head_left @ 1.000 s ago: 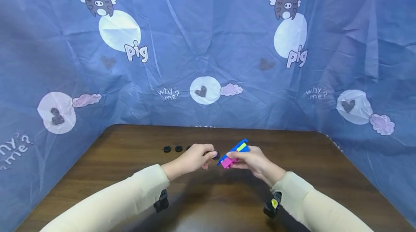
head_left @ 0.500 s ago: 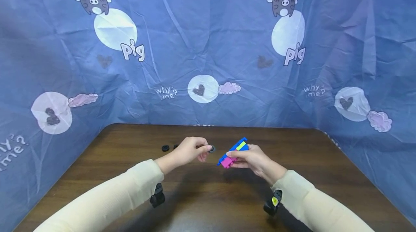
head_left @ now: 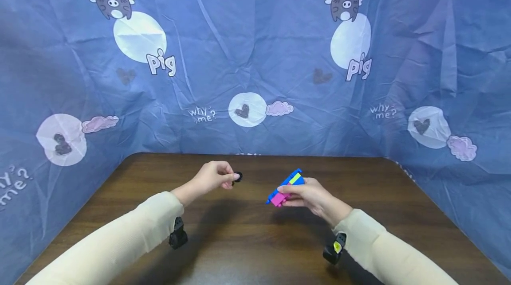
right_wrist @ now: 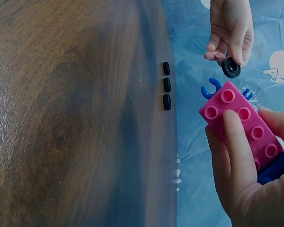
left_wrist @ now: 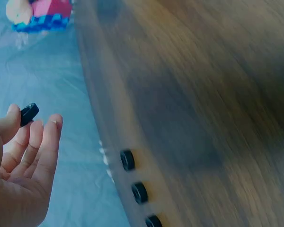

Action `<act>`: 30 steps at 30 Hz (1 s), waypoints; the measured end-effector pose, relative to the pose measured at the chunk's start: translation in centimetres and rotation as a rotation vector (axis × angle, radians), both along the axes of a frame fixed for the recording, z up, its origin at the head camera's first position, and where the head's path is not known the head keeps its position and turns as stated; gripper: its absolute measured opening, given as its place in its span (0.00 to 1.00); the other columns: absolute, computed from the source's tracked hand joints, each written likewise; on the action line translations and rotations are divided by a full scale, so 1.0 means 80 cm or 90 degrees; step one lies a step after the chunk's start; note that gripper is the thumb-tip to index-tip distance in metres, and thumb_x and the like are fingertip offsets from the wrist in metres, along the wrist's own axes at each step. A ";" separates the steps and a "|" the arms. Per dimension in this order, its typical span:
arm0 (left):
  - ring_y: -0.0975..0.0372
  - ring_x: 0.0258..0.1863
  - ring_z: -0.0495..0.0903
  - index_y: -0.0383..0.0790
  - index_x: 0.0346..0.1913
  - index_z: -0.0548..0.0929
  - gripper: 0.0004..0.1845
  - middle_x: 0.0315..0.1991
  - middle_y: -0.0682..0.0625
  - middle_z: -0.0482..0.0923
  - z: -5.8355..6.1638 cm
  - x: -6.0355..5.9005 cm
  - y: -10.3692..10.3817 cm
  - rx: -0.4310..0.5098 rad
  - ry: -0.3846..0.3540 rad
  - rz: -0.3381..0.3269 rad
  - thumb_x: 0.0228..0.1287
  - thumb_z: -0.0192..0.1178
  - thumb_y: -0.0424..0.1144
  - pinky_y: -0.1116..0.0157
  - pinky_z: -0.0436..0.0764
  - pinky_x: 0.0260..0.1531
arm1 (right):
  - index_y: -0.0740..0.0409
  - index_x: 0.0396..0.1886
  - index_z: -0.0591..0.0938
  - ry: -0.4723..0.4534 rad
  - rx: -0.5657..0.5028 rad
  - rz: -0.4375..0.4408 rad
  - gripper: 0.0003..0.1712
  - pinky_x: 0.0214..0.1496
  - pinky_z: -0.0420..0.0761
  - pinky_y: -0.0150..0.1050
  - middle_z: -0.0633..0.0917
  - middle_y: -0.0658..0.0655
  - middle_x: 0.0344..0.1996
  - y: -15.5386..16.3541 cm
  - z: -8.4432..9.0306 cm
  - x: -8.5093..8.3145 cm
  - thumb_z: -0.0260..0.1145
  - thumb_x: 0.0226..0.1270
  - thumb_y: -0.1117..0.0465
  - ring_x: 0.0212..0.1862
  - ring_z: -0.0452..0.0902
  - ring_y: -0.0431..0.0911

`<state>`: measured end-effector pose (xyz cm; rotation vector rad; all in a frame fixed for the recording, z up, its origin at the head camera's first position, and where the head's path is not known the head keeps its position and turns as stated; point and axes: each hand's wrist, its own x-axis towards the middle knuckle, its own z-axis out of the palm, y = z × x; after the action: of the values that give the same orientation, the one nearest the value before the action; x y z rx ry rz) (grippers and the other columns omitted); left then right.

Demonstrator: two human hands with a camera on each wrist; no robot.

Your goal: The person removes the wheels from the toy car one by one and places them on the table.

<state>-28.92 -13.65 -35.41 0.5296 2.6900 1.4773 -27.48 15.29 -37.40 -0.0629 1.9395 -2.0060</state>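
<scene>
Between thumb and fingers, my left hand (head_left: 210,177) pinches a small black toy wheel (head_left: 238,177) above the table. The left wrist view shows that wheel (left_wrist: 30,114) tilted at the fingertips. My right hand (head_left: 317,198) grips a toy building-block piece (head_left: 285,189) of pink, blue and yellow-green parts, held at a slant. Seen from the right wrist, its pink brick (right_wrist: 255,127) turns its round studs to the camera, and a blue hook (right_wrist: 211,88) sticks out at one end. A gap separates wheel and blocks.
Three more black wheels (right_wrist: 167,85) stand in a row on the brown wooden table (head_left: 247,232); in the head view the left hand hides them. A blue printed cloth (head_left: 247,45) hangs behind and beside the table.
My left hand has moved left and slightly farther back with the wheel, away from the blocks. It now covers the wheels on the table. My right hand has stayed nearly still.
</scene>
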 end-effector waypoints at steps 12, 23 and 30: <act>0.66 0.22 0.83 0.28 0.33 0.80 0.11 0.24 0.46 0.83 -0.001 -0.029 -0.057 -0.034 -0.046 0.131 0.65 0.63 0.36 0.70 0.84 0.26 | 0.76 0.54 0.70 -0.004 0.017 -0.005 0.27 0.43 0.86 0.45 0.87 0.59 0.32 -0.001 0.004 -0.001 0.70 0.60 0.66 0.34 0.86 0.47; 0.67 0.18 0.80 0.21 0.36 0.80 0.12 0.21 0.44 0.83 -0.023 -0.043 -0.111 -0.067 -0.110 0.197 0.68 0.58 0.32 0.64 0.87 0.30 | 0.74 0.56 0.68 -0.023 0.030 0.014 0.29 0.44 0.86 0.44 0.87 0.59 0.34 -0.002 0.002 0.003 0.69 0.62 0.64 0.36 0.86 0.47; 0.66 0.18 0.80 0.21 0.34 0.79 0.11 0.21 0.46 0.80 -0.036 -0.049 -0.129 -0.068 -0.152 0.213 0.68 0.56 0.31 0.63 0.87 0.31 | 0.73 0.56 0.67 -0.022 0.033 0.026 0.30 0.48 0.85 0.47 0.87 0.59 0.36 -0.003 0.000 0.004 0.70 0.61 0.64 0.37 0.86 0.48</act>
<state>-32.84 -23.99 -38.31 -0.1050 2.7359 1.3446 -27.18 15.04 -37.39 -0.0537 1.9514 -1.9182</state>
